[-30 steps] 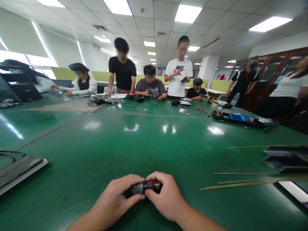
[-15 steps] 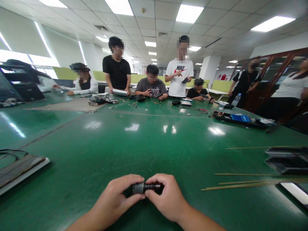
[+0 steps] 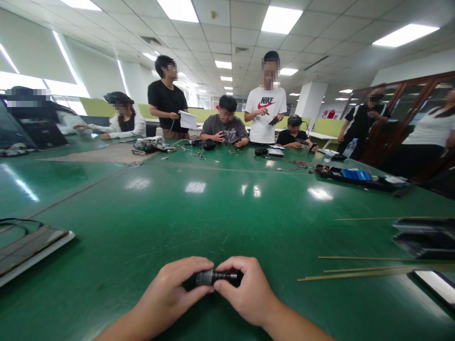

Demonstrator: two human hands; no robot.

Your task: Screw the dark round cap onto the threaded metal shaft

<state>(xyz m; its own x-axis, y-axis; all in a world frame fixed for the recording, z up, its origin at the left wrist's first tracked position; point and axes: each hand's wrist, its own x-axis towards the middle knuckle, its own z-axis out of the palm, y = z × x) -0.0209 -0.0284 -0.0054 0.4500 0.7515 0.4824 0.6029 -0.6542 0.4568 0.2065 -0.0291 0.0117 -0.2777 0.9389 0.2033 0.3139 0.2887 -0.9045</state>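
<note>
Between my two hands, low over the green table, is a dark cylindrical part with a narrower ribbed shaft pointing right. Its exact kind I cannot make out. My left hand pinches the thick grey-black body between thumb and fingers. The thumb and fingertips of my right hand close on the ribbed shaft beside the body. A shiny metal end of the shaft shows inside the curl of the right hand. The rest of that end is partly hidden by the fingers.
Thin sticks, black channel-shaped pieces and a white-screened device lie at right. A flat panel with a cable is at left. Across the table are several people, a black tray and electronic parts.
My hands and the cylindrical part stay practically still. Across the table, the standing person in black has turned the head aside and now holds white paper upright.
</note>
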